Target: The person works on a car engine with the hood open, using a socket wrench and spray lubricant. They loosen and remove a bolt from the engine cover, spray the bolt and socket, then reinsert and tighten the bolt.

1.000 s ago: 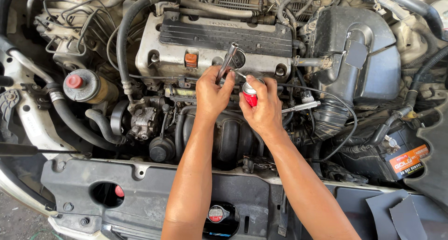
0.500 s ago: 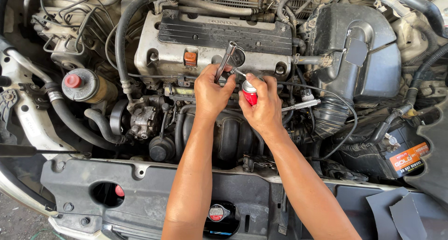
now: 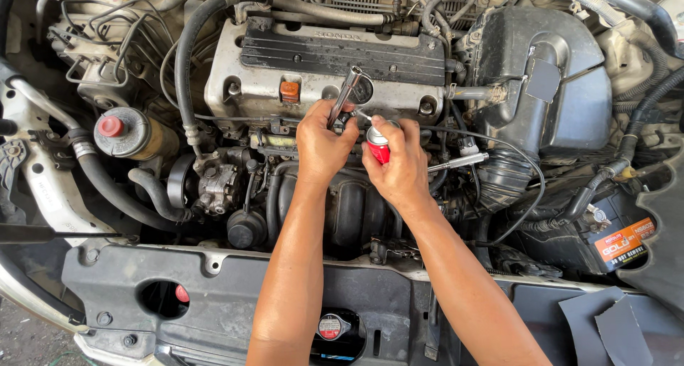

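I look down into an open engine bay. My left hand (image 3: 322,144) grips a long silver socket tool (image 3: 347,92) that rises at a slant in front of the grey valve cover (image 3: 246,77). My right hand (image 3: 400,164) is closed around a small red spray can (image 3: 378,147) whose thin nozzle straw points toward the base of the silver tool. Both hands touch at the thumbs, just above the black intake manifold (image 3: 353,209). The tip of the tool is hidden behind my fingers.
A black air intake housing (image 3: 563,95) fills the right side, with a battery (image 3: 613,241) below it. A reservoir with a red cap (image 3: 121,131) stands at the left. A radiator cap (image 3: 329,327) sits in the front panel. Hoses and wires run all around.
Both hands have stayed at the same spot on the engine; only slight shifts of the fingers and the camera show.
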